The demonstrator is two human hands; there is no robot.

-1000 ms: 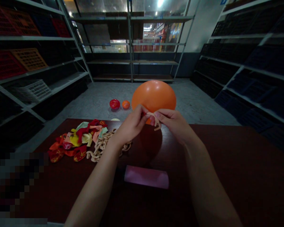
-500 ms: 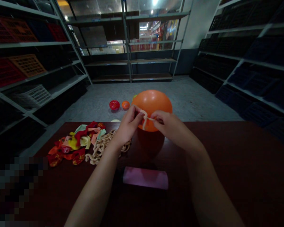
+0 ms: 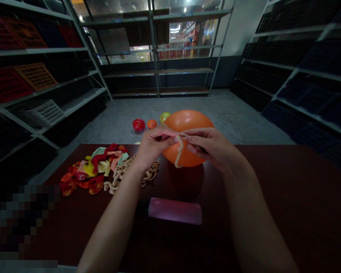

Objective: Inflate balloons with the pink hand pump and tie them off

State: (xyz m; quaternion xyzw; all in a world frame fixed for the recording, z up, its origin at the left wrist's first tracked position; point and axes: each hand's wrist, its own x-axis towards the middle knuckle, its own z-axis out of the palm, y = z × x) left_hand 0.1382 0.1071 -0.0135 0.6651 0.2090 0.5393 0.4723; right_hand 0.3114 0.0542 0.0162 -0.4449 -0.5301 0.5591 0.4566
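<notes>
A large inflated orange balloon (image 3: pixel 189 118) sits just behind my hands, above the table's far edge. My left hand (image 3: pixel 156 143) is closed, thumb and forefinger pinching a short beige cord (image 3: pixel 179 153) near its top. The cord's curled lower end dangles in front of the balloon. From the other side, my right hand (image 3: pixel 208 144) pinches the same cord close to my left fingertips. The balloon's neck is hidden by the fingers, so I cannot tell how the cord runs round it. A heap of beige cords (image 3: pixel 116 181) lies beside my left forearm.
Limp, colourful uninflated balloons (image 3: pixel 86 170) are piled at the left of the dark table (image 3: pixel 272 189). A pink cylinder (image 3: pixel 174 211) lies near me. Red (image 3: pixel 138 125), small orange (image 3: pixel 152 124) and yellow-green (image 3: pixel 165 117) balloons rest on the floor beyond. Shelves with crates (image 3: pixel 35 76) line the sides.
My hands have come closer together, with the right fingers now right beside the left ones. More of the cord hangs down, and the orange balloon has shifted slightly right and lower.
</notes>
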